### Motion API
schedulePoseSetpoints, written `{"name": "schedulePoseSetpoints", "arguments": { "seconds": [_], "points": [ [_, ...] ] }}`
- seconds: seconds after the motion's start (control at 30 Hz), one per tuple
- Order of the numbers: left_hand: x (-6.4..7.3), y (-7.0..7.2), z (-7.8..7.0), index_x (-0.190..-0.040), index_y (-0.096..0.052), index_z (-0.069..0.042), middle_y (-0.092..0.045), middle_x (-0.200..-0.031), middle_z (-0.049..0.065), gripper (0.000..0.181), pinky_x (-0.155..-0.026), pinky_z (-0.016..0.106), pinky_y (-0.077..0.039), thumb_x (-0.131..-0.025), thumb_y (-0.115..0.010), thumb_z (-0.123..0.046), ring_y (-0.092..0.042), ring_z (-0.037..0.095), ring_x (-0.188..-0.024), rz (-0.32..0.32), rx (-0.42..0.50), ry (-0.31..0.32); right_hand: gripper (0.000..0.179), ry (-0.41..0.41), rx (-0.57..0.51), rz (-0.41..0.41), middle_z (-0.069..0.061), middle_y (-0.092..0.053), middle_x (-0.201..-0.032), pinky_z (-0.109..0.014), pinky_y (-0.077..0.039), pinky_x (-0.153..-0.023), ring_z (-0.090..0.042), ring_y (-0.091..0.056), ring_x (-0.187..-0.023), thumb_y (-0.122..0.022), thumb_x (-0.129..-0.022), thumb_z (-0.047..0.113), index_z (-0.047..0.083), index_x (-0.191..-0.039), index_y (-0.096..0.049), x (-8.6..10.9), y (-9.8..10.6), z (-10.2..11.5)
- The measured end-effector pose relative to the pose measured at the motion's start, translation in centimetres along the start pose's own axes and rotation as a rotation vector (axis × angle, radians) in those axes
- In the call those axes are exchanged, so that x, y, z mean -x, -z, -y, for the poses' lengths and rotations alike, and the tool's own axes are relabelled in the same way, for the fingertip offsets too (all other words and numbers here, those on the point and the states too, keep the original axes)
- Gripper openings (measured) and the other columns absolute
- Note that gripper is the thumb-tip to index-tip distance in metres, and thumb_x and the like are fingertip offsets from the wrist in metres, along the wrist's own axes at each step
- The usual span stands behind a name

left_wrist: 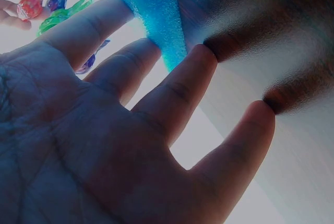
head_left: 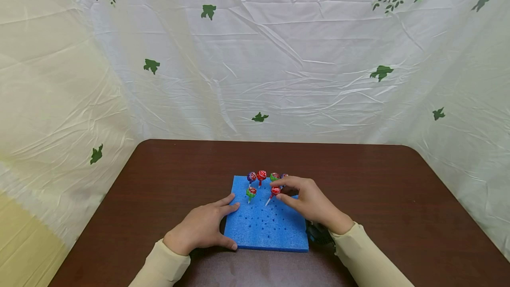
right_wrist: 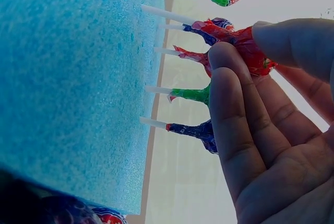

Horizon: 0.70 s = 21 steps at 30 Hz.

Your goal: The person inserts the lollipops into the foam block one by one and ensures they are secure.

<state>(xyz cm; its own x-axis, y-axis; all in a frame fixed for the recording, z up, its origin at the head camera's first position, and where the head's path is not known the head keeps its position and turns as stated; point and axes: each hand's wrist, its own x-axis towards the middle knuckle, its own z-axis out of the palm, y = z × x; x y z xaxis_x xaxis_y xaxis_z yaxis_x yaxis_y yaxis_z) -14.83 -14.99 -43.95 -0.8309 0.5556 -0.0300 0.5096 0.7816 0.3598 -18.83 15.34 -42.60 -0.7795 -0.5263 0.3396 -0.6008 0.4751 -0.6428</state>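
Observation:
A blue foam board (head_left: 267,234) dotted with small holes lies on the table. My right hand (head_left: 308,196) pinches a red-wrapped lollipop (head_left: 275,191) by its head over the board, stick slanting downward; whether the stick's tip is in a hole I cannot tell. Standing on their sticks in the board are a purple lollipop (head_left: 251,177), a red lollipop (head_left: 261,175), a green lollipop (head_left: 251,192) and others partly behind my right fingers. My left hand (head_left: 203,227) rests at the board's left edge with fingers spread, the thumb near the front corner.
A dark container (head_left: 318,234), partly covered by my right wrist, sits right of the board. More wrapped lollipops (right_wrist: 68,211) show there in the right wrist view. The brown table (head_left: 167,172) reaches back to a white, leaf-printed cloth (head_left: 279,79).

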Motion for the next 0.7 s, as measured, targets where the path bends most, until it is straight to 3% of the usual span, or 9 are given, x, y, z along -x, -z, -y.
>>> {"name": "schedulePoseSetpoints", "arguments": {
  "seconds": [0.7],
  "points": [
    [0.14,-0.24,0.24,-0.147,-0.053,-0.014,-0.034,-0.159,0.008,0.098,-0.097,0.051,-0.047,-0.067,-0.083,-0.064,-0.047,0.031,-0.135,0.002,-0.008,-0.007,0.036,-0.026,0.022,-0.006,0.002,-0.070,-0.108,-0.030,-0.057,-0.077,-0.008,-0.066,-0.088,-0.077,-0.088,0.005,0.008,-0.123,-0.070,0.22,-0.83,-0.07]
  ]
}}
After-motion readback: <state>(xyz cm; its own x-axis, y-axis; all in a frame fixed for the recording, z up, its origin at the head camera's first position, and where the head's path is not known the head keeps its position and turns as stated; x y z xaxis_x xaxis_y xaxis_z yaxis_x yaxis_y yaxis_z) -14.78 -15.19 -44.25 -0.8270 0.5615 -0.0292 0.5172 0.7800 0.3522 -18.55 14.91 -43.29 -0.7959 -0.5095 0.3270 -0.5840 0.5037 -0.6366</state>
